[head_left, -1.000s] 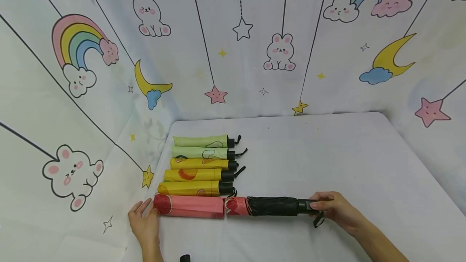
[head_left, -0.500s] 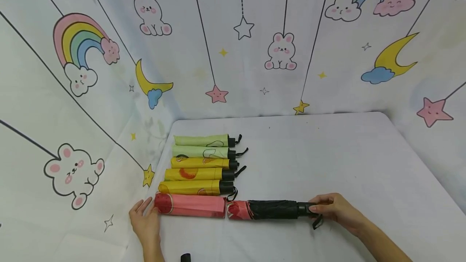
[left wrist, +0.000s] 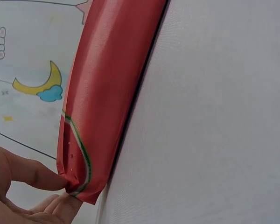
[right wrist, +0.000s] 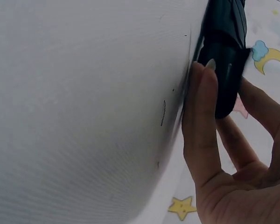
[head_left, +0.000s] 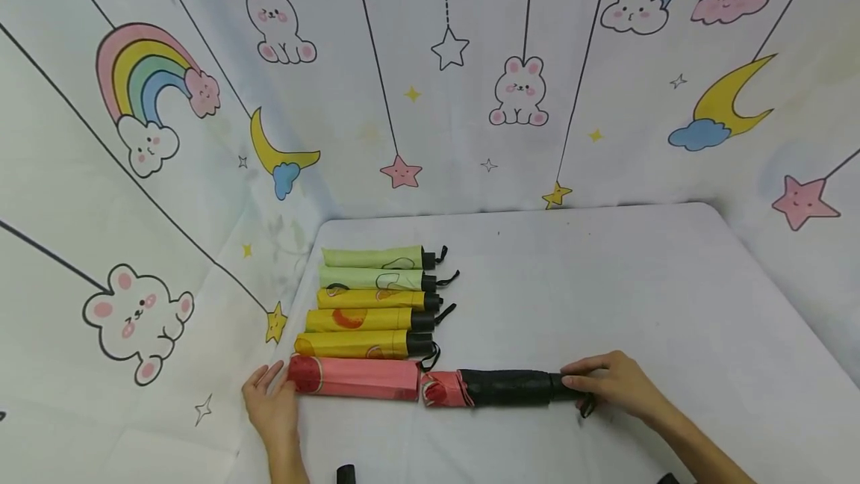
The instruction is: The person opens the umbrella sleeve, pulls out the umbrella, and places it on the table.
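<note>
At the near edge of the bench, a dark object is cut off by the frame. Beyond it, the left hand pinches the outer end of a pink sleeve, whose inside is hidden; the right hand grips the handle of a black-and-pink umbrella, end to end with it. Just behind the sleeve lie three yellow umbrellas, the nearest one's strap drooping by the sleeve's inner end, then two green umbrellas. A printed cloth hangs behind.
</note>
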Motion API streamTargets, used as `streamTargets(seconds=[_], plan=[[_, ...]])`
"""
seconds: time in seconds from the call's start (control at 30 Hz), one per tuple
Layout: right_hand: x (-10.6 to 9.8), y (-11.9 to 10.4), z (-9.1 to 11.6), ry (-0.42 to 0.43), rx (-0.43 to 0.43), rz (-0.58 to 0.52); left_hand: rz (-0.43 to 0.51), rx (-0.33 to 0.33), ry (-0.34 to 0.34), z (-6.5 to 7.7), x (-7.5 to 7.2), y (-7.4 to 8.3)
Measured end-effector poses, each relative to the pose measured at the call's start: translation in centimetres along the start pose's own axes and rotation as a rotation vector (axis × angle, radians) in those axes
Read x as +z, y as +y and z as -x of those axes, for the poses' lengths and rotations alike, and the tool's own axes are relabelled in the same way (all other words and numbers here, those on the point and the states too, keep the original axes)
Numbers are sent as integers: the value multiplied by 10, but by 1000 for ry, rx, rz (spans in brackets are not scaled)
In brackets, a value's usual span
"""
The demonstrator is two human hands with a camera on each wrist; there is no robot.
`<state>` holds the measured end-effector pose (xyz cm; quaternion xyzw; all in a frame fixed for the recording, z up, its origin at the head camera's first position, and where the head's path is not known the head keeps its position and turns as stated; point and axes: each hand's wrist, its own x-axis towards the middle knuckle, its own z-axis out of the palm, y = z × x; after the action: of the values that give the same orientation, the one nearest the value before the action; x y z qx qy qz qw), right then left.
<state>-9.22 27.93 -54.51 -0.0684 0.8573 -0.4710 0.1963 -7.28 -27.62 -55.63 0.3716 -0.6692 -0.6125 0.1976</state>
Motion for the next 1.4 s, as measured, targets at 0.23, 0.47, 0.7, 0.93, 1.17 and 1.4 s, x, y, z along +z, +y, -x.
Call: streamTargets(seconds=[0.23, 0.47, 0.7, 0.93, 1.17, 1.4], plan=[[-1, -17, 3, 75, 1, 227, -51, -19, 1, 0, 1, 3], [-4, -36, -2, 121, -31, 312, -74, -9, -2, 0, 3, 10], [-3, -57, -23, 122, -97, 324, -57, 66, -19, -4, -1, 13], [5, -75, -47, 123, -181, 345, -94, 122, -35, -16, -5, 26], [15, -87, -69, 133, -227, 342, -101, 148, -67, -18, -1, 30], [30, -99, -84, 134, -219, 349, -81, 170, -91, -18, 6, 29]])
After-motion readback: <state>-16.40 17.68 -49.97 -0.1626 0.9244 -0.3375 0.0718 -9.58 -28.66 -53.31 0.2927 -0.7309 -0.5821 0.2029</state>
